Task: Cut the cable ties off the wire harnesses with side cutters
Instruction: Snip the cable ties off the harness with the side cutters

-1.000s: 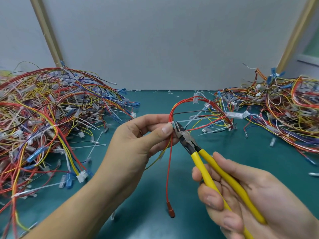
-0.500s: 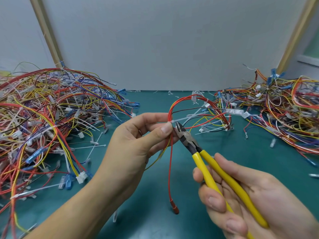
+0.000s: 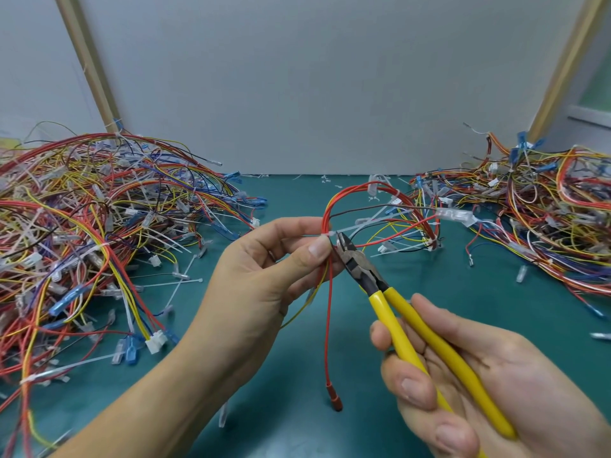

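Progress looks partial, we judge: our left hand pinches one wire harness at its white cable tie, apparently uncut. Our right hand grasps the side cutters, tips at it. Left of this harness lies a tied heap; right, another pile.

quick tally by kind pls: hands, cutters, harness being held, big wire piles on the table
hands: 2, left hand and right hand
side cutters: 1
held harness: 1
wire piles: 2, left pile and right pile
total: 6
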Demonstrator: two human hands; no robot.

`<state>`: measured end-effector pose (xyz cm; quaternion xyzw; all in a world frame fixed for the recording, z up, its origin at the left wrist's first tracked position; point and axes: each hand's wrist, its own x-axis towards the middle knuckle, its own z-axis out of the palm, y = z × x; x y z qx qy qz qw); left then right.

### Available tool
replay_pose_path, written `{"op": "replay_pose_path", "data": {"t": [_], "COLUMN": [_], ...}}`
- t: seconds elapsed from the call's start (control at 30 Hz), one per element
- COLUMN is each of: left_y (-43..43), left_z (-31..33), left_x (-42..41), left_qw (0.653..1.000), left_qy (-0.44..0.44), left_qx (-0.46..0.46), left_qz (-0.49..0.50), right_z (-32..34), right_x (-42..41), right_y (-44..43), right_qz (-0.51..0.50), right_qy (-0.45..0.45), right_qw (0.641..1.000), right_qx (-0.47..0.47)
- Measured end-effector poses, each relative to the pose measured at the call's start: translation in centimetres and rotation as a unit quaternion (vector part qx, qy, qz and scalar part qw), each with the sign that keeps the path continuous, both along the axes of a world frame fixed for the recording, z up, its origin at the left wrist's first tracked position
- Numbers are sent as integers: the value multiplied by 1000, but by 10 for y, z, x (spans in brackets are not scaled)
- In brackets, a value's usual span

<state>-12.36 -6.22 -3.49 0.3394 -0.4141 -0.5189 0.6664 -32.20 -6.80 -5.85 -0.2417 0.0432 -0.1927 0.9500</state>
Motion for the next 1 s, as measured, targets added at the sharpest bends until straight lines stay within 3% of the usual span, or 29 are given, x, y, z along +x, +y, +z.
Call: {"op": "replay_pose_path", "data": {"t": [0.8, 1.0], "left_y": [0, -3], "left_z": [-1, -3], "left_x": [-1, 1], "left_qw": [1000, 1000], "left_qy": [-16, -10], "left_qx": [-13, -1], "left_qz": [-17, -7], "right_z": [-3, 1], "right_x": [-2, -1], "right_y": [1, 6], "right_qz": [-1, -24], "right_qy": [16, 37], "right_qw": [1000, 998], "right_qx": [26, -33]}}
